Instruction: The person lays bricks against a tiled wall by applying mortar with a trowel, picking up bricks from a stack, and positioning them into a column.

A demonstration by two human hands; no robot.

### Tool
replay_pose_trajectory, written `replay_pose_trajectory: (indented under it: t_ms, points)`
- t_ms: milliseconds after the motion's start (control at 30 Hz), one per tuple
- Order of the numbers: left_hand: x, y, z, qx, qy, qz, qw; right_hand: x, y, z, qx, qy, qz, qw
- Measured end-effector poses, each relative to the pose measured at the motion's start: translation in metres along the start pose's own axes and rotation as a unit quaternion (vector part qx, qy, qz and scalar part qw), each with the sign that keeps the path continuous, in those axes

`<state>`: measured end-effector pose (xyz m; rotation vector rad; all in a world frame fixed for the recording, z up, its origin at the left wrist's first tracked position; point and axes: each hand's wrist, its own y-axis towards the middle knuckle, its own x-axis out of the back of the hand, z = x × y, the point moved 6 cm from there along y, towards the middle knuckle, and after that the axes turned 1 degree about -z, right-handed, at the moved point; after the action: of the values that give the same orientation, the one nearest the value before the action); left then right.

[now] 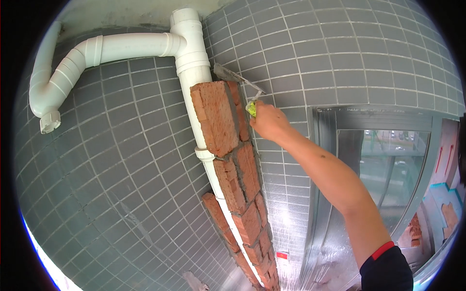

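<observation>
My right hand is closed around the yellow-green handle of a trowel. The trowel's grey, mortar-smeared blade is at the top of a narrow red brick column, beside its far right edge. Grey mortar fills the joints between the bricks. A white vertical drainpipe runs down along the column's left side, and lower down bricks stand on both sides of it. My left hand is out of view.
A white branch pipe bends left from the drainpipe and ends in a capped trap. Grey tiled walls meet behind the column. A metal-framed glass door or window stands at right, with stacked bricks beyond. A pale grey object lies low down.
</observation>
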<state>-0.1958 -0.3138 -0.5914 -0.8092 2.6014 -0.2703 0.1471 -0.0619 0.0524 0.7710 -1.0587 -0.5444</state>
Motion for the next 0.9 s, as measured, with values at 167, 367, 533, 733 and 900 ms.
replay_pose_trajectory:
  t_ms: [167, 367, 533, 733, 900]
  points:
    - [0.020, 0.006, 0.021, -0.002, 0.050, 0.002, 0.999, 0.006, -0.012, 0.000, 0.058, -0.048, -0.024, 0.997]
    - [0.026, 0.013, 0.040, 0.041, -0.049, 0.030, 0.997, 0.016, -0.028, 0.002, 0.090, -0.076, -0.031, 0.993]
    - [-0.001, -0.011, 0.020, 0.049, -0.019, 0.058, 0.997, 0.020, -0.037, -0.006, 0.085, -0.118, -0.027, 0.989]
    - [0.023, 0.006, 0.054, -0.022, 0.046, 0.096, 0.994, 0.041, -0.050, -0.013, 0.058, -0.137, -0.012, 0.989]
    - [0.013, -0.003, 0.055, 0.041, -0.061, 0.090, 0.993, 0.047, -0.062, -0.012, 0.008, -0.103, 0.008, 0.995]
